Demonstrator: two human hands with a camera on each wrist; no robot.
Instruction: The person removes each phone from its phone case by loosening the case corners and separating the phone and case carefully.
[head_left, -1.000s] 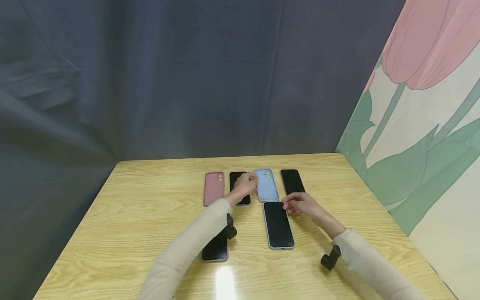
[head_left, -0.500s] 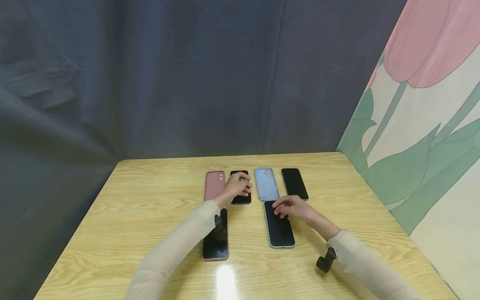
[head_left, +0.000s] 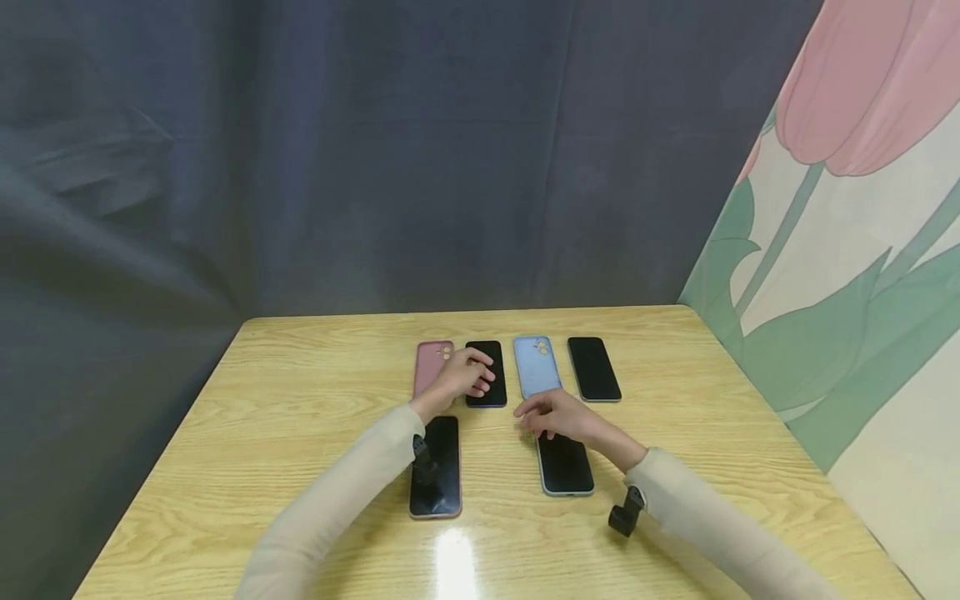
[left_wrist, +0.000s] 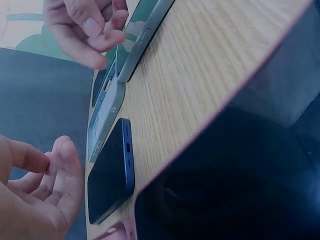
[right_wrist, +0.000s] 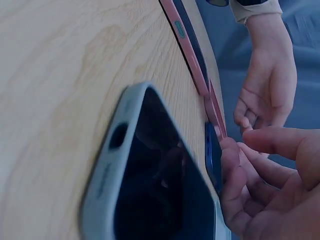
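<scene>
Above a dark phone with a blue edge (left_wrist: 127,155) hovers my left hand (head_left: 467,373), its fingers loosely bent and nothing in them. My right hand (head_left: 557,414) hangs over the upper end of a phone in a pale case (head_left: 567,471), thumb and fingers also holding nothing. Behind that phone lies a light blue phone case (head_left: 536,365), partly covered by the right hand in the head view. A pink phone case (head_left: 431,365) lies left of the dark phone. In front of it is a phone in a pink case (head_left: 442,467), under my left forearm.
Another black phone (head_left: 595,369) lies at the back right of the wooden table (head_left: 315,375). A dark curtain (head_left: 420,167) hangs behind the table's far edge. On the right stands a wall with a tulip picture (head_left: 847,350).
My left hand has moved left, from beside the light blue case to over the dark phone. My right hand has shifted left across the pale-cased phone. The phones and cases stay in place.
</scene>
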